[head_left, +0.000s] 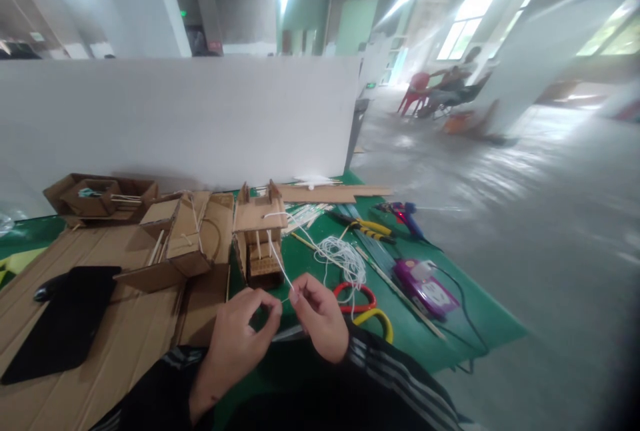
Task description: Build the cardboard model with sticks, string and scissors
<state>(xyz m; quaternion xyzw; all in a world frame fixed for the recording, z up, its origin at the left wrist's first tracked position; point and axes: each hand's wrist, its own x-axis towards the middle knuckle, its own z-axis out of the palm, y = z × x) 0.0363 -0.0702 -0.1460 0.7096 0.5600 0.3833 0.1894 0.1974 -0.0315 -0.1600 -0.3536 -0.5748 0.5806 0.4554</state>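
Observation:
White string point(279, 258) runs down from the top of a small cardboard structure point(257, 211) to my fingers. My right hand point(323, 318) pinches it between thumb and fingertips. Close beside, my left hand point(243, 328) has thumb and forefinger pressed together, with a thin end of the string seeming to lie between them. The rest of the string sits in a loose tangle point(343, 258) on the green table point(475, 324). Scissors with a red and a yellow handle point(377, 318) lie right of my right hand, their blades partly hidden beneath it.
Pliers point(373, 226), a glue gun point(403, 214) and a purple power strip point(425, 288) with its cable lie at the right. Cardboard boxes point(173, 244) and a black pad point(65, 318) are at the left. A white partition point(175, 124) stands behind. A person point(453, 81) sits far off.

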